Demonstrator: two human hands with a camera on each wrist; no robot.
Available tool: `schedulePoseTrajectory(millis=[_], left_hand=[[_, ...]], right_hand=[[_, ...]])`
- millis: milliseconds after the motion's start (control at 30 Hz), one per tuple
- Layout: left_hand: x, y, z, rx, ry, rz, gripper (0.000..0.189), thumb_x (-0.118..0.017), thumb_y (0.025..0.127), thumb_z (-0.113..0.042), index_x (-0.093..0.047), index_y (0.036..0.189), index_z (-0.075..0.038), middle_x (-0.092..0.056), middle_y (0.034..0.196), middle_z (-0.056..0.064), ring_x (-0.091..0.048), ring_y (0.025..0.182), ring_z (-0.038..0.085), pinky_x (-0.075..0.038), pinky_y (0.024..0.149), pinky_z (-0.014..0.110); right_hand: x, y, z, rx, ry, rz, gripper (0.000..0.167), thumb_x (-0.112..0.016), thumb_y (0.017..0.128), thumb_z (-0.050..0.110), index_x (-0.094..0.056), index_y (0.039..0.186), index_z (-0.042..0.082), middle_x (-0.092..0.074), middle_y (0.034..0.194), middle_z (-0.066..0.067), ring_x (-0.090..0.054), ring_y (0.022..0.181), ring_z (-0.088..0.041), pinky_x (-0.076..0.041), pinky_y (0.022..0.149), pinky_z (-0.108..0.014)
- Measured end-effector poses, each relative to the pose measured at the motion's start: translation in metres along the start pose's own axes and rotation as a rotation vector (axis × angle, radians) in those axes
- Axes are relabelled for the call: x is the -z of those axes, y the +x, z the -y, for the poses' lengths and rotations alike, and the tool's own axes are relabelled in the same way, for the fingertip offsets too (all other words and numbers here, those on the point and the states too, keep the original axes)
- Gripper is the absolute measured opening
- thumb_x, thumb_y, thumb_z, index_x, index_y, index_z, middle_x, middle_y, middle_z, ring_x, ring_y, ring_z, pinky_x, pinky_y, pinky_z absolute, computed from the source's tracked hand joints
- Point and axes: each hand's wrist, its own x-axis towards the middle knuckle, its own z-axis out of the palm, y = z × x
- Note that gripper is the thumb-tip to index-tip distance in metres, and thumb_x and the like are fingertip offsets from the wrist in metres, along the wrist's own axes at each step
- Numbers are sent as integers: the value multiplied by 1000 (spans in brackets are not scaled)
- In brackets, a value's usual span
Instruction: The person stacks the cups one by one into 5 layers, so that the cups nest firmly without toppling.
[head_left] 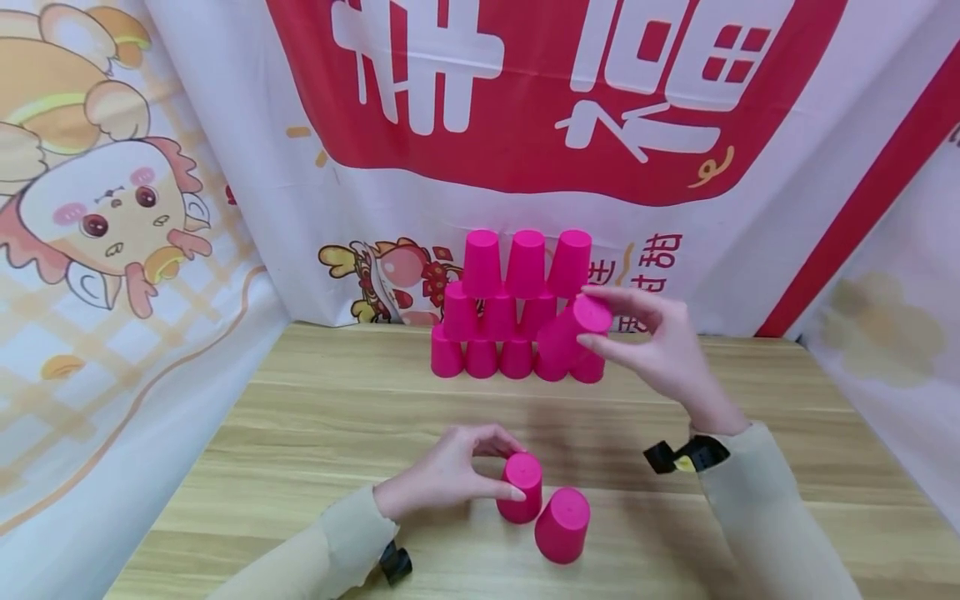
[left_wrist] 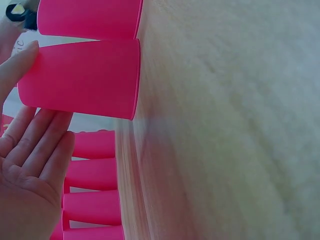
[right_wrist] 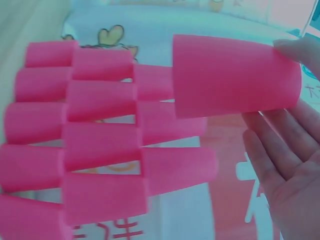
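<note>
My right hand [head_left: 656, 346] pinches a pink cup [right_wrist: 230, 77] near its narrow end, thumb on one side and fingers on the other. That cup is upside down, held up in front of the right side of a tiered stack of pink cups [head_left: 482, 265]. In the right wrist view a gap shows around its rim. Nearer on the table, my left hand [head_left: 442, 475] grips another upside-down pink cup [head_left: 522, 479] between thumb and fingers. Right beside it stands a loose pink cup [head_left: 562, 525], also mouth down. The held right cup hides part of the stack in the head view.
The stack has three tiers, with three cups on top, and stands near the back edge of the wooden table [head_left: 315, 442]. Behind it hangs a red and white printed cloth [head_left: 525, 175]. Another printed cloth [head_left: 225, 400] covers the left side.
</note>
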Motion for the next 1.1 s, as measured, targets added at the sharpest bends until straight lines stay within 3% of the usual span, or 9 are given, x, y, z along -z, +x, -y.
schedulePoseTrajectory(millis=[233,467,900,1100], left_hand=[[0,1,2,-4,1,3,43,-85,85,-35,-68,122,-24,-70,114,-13,-65,108,9,-48,102,53],[1,0,1,-7,23,4,43,-86,84,-37,-67,122,-26,-70,114,-13,-65,108,7,-49,102,51],[1,0,2,-27,19,8,43,-86,84,-36,-67,122,-27,-70,115,-13,-64,109,8,-48,103,51],[0,0,1,-34,22,6,43,-86,84,-36,-67,122,-27,-70,114,-13,-65,109,8,-49,102,49]], right_hand=[[10,32,9,9,49,-121,53,-84,86,13,-66,136,19,-72,118,-4,-69,103,-20,-58,79,-26],[17,61,14,0,33,-205,49,-84,86,25,-68,132,19,-71,123,0,-67,109,-19,-56,86,-26],[20,104,25,-35,22,-243,55,-85,85,28,-66,136,24,-66,132,2,-62,117,-18,-53,96,-30],[22,120,28,-131,91,-236,61,-85,83,39,-65,139,28,-63,135,2,-60,120,-20,-54,95,-31]])
